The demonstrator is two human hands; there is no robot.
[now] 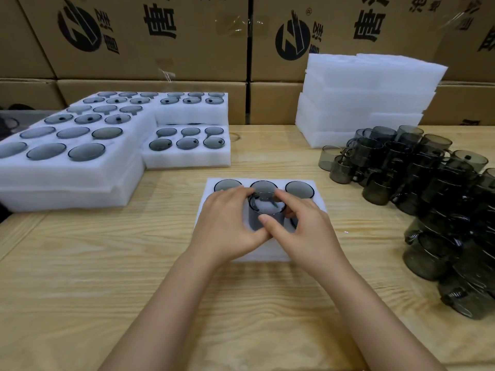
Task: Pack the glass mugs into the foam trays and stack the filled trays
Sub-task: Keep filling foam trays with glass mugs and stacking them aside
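Fingertips (238, 192) first: pinching a smoky grey glass mug (265, 219) by the rim from both sides, left hand (227, 226) on its left, right hand (304, 228) on its right, with both thumbs low on the near wall and touching each other. Holding it upright over the middle of the near row of a white foam tray (267, 255), lower part down between the palms, so can't tell how deep in the slot. Got 3 mugs (299, 189) already seated in the far row of that same tray. All of it on a pale wooden table (107, 263). Off to the left, stacks of filled trays (80, 170), round mug tops showing in rows of 3. Back right, a pile of white foam blocks (369, 97), and just in front of it a big heap of loose mugs (428, 188), some upright, some on their sides. Behind everything, printed cardboard boxes (160, 36).
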